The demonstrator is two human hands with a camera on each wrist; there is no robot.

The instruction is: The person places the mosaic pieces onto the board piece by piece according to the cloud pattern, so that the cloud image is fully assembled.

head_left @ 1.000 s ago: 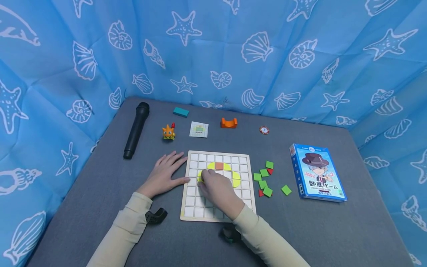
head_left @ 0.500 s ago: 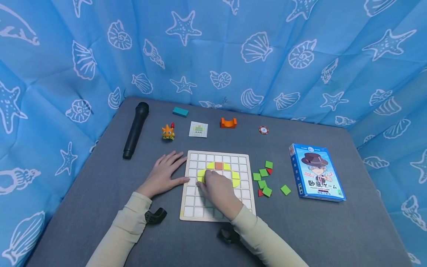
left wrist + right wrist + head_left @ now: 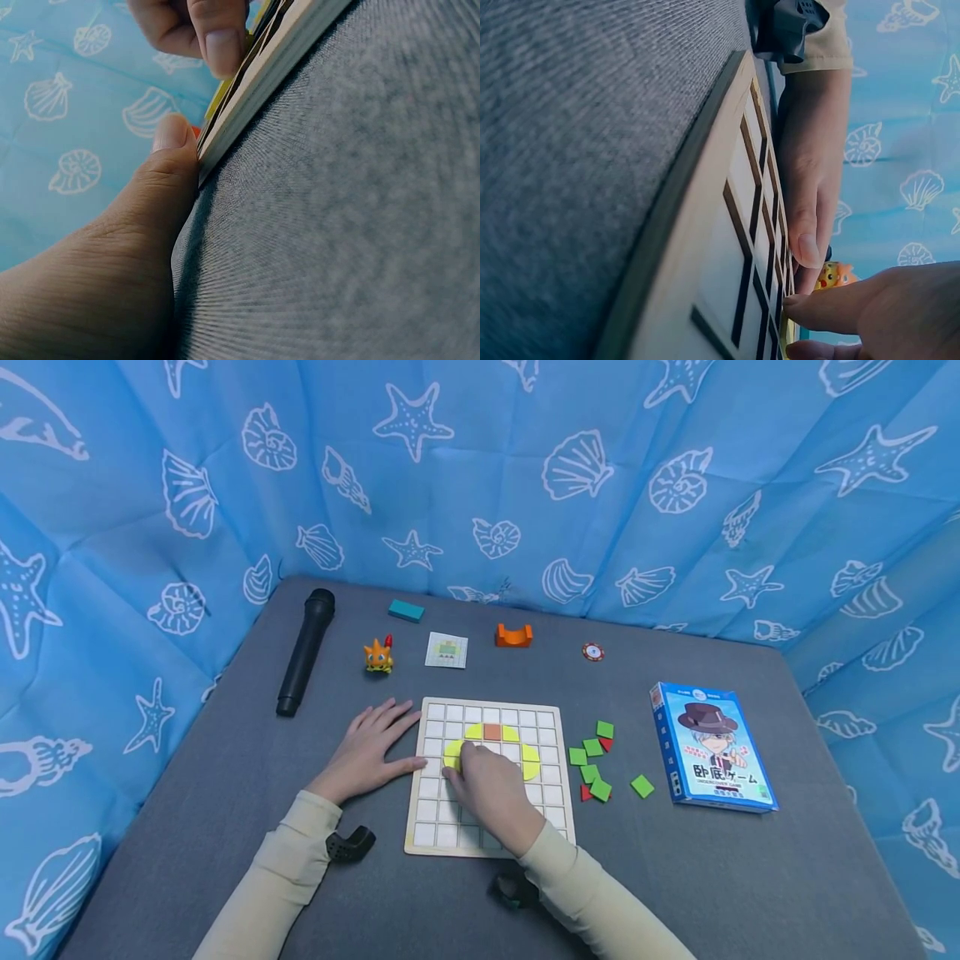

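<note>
A square wooden grid board (image 3: 411,827) with white cells lies before me in the head view. Rounded yellow pieces (image 3: 530,762) and an orange-brown square piece (image 3: 492,732) sit in its upper middle cells. My left hand (image 3: 366,758) lies flat with spread fingers beside the board, and its thumb (image 3: 171,135) touches the left edge. My right hand (image 3: 495,789) is over the middle of the board, fingers bent down. Its thumb (image 3: 825,304) and a fingertip are at a yellow piece (image 3: 452,753) on the left of the ring, which they partly hide.
Green square tiles (image 3: 578,757) and red pieces (image 3: 607,745) lie right of the board, near a blue game box (image 3: 720,752). Behind are a microphone (image 3: 306,652), toy figure (image 3: 378,656), pattern card (image 3: 446,651), teal block (image 3: 407,611), orange block (image 3: 513,637) and round chip (image 3: 593,652).
My right index finger has shifted slightly right and bends over the yellow piece. The left hand and the board keep their places.
</note>
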